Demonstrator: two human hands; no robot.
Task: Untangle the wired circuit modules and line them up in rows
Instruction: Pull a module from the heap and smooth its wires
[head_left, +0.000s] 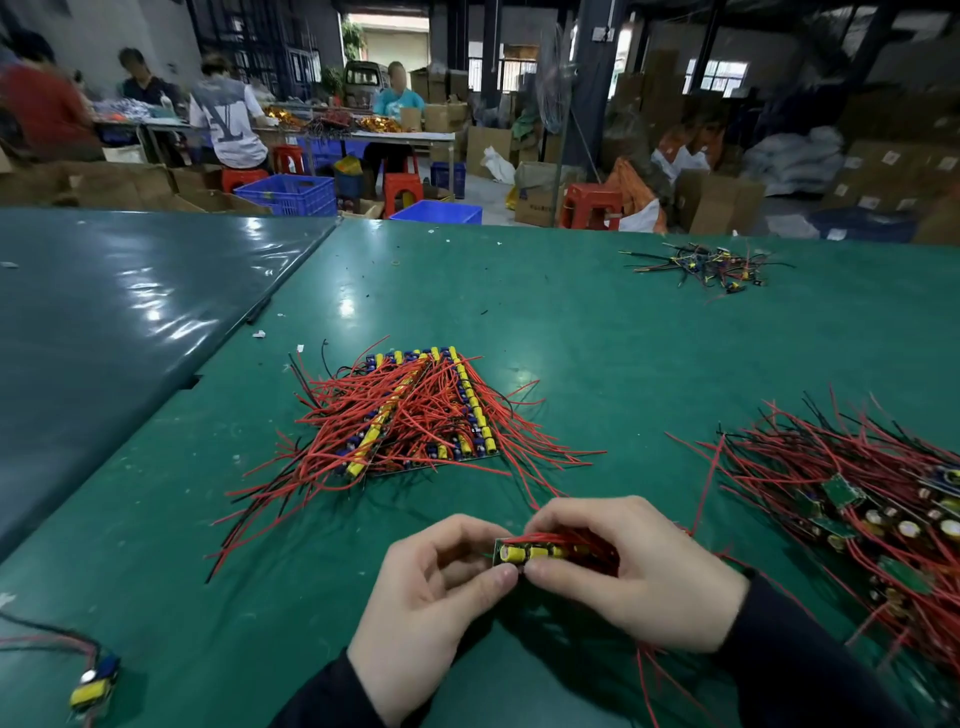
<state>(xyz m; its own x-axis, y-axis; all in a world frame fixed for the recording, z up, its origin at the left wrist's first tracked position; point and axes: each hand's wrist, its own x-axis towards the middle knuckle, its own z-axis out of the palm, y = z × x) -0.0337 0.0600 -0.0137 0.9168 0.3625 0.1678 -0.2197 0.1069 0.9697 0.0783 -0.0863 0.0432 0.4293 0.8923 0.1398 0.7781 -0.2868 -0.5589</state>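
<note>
Head view: modules (540, 552) between left grip (436, 592) and right grip (623, 571).

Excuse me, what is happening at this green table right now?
A person sorts wired circuit modules. Both hands, left hand and right hand, hold a small bunch of modules with red wires just above the green table. Ahead lies a stack of modules lined up in rows. A tangled pile waits at the right, and a smaller pile sits farther back.
</note>
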